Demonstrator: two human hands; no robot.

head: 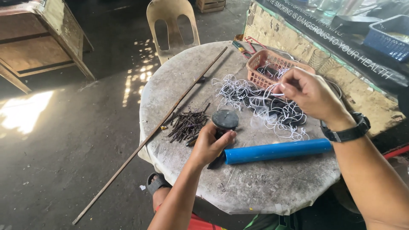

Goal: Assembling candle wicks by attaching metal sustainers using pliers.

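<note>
Left hand grasps black spool; right hand pinches white cord. Step: threading, likely. Next move needs steady alignment.

A single head-worn camera looks steeply down and forward, close over the round bench filling the frame's centre; floor fills the left, a counter the upper right.
</note>
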